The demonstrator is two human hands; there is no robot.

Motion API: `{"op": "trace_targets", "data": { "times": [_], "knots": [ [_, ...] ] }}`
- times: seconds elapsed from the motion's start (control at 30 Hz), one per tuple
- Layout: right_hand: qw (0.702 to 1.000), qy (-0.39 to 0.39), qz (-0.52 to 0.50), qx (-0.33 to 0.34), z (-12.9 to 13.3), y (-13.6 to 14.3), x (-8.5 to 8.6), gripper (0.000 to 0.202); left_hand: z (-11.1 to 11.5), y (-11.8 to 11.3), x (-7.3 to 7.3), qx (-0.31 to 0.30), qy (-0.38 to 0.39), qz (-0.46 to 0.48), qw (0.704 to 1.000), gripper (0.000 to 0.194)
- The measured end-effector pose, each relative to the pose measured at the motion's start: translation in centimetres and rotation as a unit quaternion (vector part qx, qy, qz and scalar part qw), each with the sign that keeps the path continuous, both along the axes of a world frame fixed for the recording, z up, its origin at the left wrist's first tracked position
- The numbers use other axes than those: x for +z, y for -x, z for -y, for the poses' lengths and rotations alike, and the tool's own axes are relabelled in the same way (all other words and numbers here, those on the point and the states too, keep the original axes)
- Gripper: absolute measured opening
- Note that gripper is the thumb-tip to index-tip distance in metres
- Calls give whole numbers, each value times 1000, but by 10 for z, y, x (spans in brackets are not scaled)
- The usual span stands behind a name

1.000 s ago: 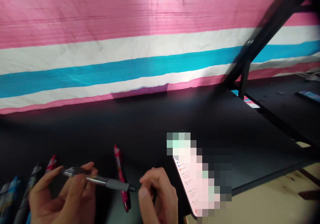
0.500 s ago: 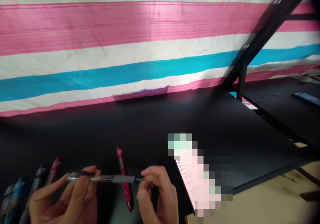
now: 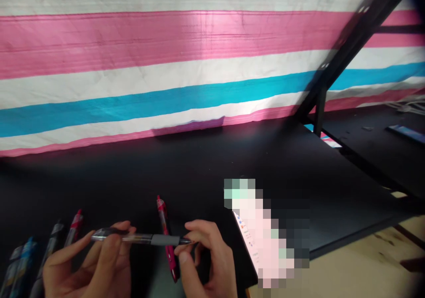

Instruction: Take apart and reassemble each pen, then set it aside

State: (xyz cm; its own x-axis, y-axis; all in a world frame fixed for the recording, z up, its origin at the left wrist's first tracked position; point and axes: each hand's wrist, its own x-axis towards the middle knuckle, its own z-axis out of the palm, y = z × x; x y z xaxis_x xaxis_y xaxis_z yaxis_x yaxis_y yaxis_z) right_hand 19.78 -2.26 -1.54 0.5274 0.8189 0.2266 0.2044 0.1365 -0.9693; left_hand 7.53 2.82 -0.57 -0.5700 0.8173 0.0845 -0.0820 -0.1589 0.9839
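Both hands hold one grey pen (image 3: 146,238) level above the black table (image 3: 199,169). My left hand (image 3: 96,267) grips its clip end with fingertips. My right hand (image 3: 206,262) pinches the tip end between thumb and forefinger. Under the held pen a red pen (image 3: 165,220) lies on the table, pointing away from me.
Several more pens, red, black and blue (image 3: 40,253), lie in a row at the bottom left. A phone with a lit screen (image 3: 262,240) lies to the right of my right hand. A pink, white and blue striped cloth (image 3: 199,67) hangs behind. A black frame strut (image 3: 341,54) rises at the right.
The grey pen has gone from tilted to level, and my right hand has closed its thumb and forefinger on the pen's tip. The view has tipped slightly downward.
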Motion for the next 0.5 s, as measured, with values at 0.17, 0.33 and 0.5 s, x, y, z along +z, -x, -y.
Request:
{"op": "trace_targets", "data": {
  "times": [0.17, 0.33, 0.5],
  "knots": [
    [999, -18, 5, 38, -1, -5, -5, 25, 1, -1, 5, 1, -17, 31, 999, 40],
    [994, -47, 13, 98, -5, -11, -8, 18, -1, 1, 6, -27, -36, 35, 998, 51],
    [985, -51, 71, 151, -10, -17, -1, 14, 2, 6, 10, -34, -15, 66, 997, 49]
  ]
}}
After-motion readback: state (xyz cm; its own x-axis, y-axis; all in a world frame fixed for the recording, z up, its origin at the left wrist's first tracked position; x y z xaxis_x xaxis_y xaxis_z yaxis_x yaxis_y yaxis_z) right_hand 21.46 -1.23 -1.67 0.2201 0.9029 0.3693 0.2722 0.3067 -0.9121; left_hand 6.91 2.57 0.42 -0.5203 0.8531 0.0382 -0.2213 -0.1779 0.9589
